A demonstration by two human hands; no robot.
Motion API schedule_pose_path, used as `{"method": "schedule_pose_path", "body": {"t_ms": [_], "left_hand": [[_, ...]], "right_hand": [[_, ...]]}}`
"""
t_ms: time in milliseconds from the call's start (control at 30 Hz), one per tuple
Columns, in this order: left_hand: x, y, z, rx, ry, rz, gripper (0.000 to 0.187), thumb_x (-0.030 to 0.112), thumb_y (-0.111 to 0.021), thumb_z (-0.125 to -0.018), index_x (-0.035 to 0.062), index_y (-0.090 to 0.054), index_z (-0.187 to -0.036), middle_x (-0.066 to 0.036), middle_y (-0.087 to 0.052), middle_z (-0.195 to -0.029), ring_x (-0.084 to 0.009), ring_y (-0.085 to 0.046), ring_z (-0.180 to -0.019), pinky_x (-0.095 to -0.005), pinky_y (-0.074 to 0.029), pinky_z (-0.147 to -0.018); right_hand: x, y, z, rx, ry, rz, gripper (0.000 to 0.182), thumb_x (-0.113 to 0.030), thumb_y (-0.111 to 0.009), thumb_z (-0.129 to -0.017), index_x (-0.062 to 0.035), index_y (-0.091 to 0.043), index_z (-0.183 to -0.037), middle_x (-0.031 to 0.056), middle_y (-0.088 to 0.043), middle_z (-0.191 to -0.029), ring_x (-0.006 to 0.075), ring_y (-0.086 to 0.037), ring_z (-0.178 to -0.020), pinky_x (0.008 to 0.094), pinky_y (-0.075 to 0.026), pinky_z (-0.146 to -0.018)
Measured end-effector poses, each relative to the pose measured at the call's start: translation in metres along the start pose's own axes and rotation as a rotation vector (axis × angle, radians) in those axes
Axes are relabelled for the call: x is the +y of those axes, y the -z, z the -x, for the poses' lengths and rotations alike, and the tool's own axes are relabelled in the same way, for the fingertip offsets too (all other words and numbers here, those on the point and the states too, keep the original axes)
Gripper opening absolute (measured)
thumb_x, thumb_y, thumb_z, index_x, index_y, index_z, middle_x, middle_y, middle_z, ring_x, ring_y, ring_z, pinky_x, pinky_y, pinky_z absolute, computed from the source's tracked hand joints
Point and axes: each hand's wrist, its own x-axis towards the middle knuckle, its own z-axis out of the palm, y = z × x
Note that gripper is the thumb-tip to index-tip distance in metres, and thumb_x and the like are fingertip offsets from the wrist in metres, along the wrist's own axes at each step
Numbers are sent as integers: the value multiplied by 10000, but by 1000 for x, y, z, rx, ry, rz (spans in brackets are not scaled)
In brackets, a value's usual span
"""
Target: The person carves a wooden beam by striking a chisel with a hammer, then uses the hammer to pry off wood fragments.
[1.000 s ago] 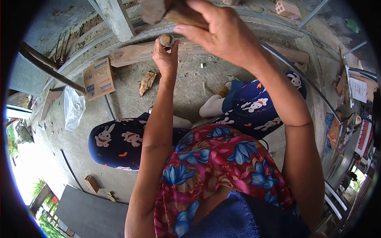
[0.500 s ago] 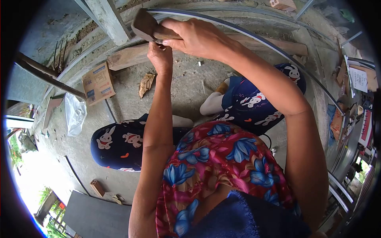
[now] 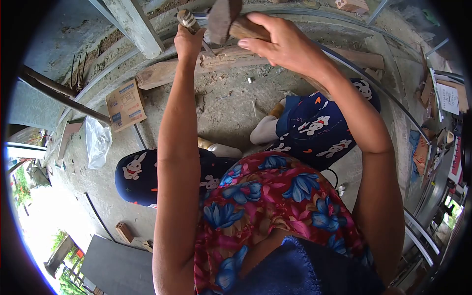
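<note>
A seated person's left hand [image 3: 188, 45] closes around a chisel-like tool [image 3: 187, 19], its banded butt pointing up and its metal shank angling down to a long timber beam [image 3: 246, 58] on the concrete floor [image 3: 231, 108]. The right hand [image 3: 290, 44], fingers wrapped around the wooden handle, holds a hammer [image 3: 222, 22] with its heavy, slightly blurred head near the butt, a gap showing between the two. The work looks to be under way rather than finished: both tools are in hand, the shank is at the beam, and a small pale, rough patch shows in the wood beside it. How deep that patch runs, or whether the shank's tip is seated in the timber, cannot be told. The beam's long stretch toward the right shows no clear cut from this angle; how much of it calls for work, the view does not settle. Bits of debris dot the floor between the beam and the person's feet. Farther out, a printed piece of cardboard [image 3: 126, 105] touches the beam's left end, a clear plastic bag [image 3: 98, 142] lies near it, and a pale post [image 3: 132, 24] stands behind. A hollow brick [image 3: 124, 232] and a dark panel [image 3: 118, 265] lie to the person's left.
</note>
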Motion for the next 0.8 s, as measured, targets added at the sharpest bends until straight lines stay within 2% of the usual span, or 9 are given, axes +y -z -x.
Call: {"method": "schedule_pose_path", "body": {"t_ms": [133,233,267,333,367,467,567,667,800], "left_hand": [[5,-26,-23,-136,-14,-164,541,381,-758,-687,-20,-542,-979,-237,-664,-881,-374,-647,-887,-426,-513,-781],[20,-41,-24,-496,-69,-73,531,400,-740,-711,-12,-552,-987,-239,-665,-886,-377,-646,-898,-431,-514,-782],[26,-44,-21,-527,-136,-137,519,391,-742,-716,-12,-557,-985,-234,-667,-881,-372,-652,-883,-427,-518,-770],[52,-30,-5,-589,-272,-265,496,374,-745,-725,-12,-568,-981,-224,-671,-870,-360,-663,-853,-418,-526,-746],[52,-25,-1,-484,-229,-149,482,355,-753,-724,-13,-571,-977,-217,-673,-862,-352,-667,-839,-411,-528,-736],[52,6,16,-248,-19,140,434,259,-787,-713,-11,-581,-982,-185,-678,-832,-320,-677,-792,-384,-528,-705],[40,26,22,-10,-29,51,395,211,-786,-708,-10,-572,-956,-180,-678,-827,-302,-674,-749,-375,-519,-683],[31,34,33,50,32,115,376,190,-775,-712,-7,-562,-951,-175,-677,-825,-301,-672,-743,-371,-517,-682],[35,32,54,108,51,115,364,194,-771,-717,-11,-558,-928,-162,-669,-792,-299,-669,-728,-367,-513,-680]], "right_hand": [[2,16,10,35,-97,-72,442,-286,-648,-884,0,-524,-1198,34,-541,-631,67,-476,-457,234,-400,-412],[-11,35,8,1,-161,-274,337,-227,-582,-928,41,-506,-1117,87,-582,-718,130,-544,-537,291,-450,-483],[-11,38,8,14,-210,-239,348,-220,-602,-918,45,-496,-1118,76,-578,-726,116,-544,-540,282,-446,-463],[1,37,9,118,-27,-160,347,-217,-601,-918,45,-492,-1118,75,-572,-729,111,-544,-532,277,-445,-446],[7,37,10,173,63,-121,346,-216,-600,-918,44,-490,-1118,75,-569,-730,109,-544,-529,275,-444,-438],[-2,50,15,75,-104,-271,339,-208,-605,-916,53,-487,-1097,71,-561,-732,113,-548,-532,273,-452,-437],[-2,51,17,88,-90,-335,316,-196,-605,-917,52,-489,-1074,61,-547,-724,113,-551,-540,281,-464,-450],[-10,52,14,62,-146,-293,298,-190,-604,-918,53,-492,-1050,62,-539,-738,104,-528,-557,274,-448,-455],[1,44,17,134,40,-220,294,-190,-612,-914,55,-501,-1035,74,-536,-774,122,-504,-612,288,-423,-513]]}}
